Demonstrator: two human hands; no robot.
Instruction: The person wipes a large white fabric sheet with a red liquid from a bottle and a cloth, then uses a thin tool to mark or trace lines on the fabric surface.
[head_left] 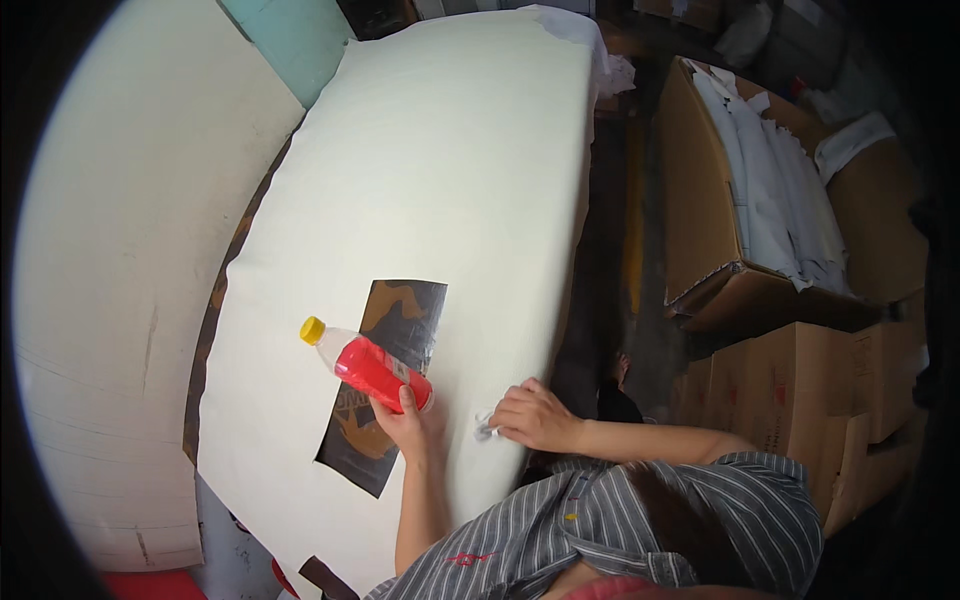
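From where I stand, the left hand (403, 425) has its fingers around the bottom end of the red bottle (375, 372), which leans over the dark patch (415, 320) with its yellow cap (312, 330) poking out past the patch's left side. To the right of the patch, the right hand (535, 415) has its fingers curled tight on a small white scrap (484, 428). If the left hand slips, the bottle could roll off the white tabletop (430, 180), and a loose cap could let it spill on the patch.

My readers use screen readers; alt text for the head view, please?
The left hand holds a red and clear bottle with a yellow cap over a dark sheet on a white surface; the right hand holds crumpled whitish material.
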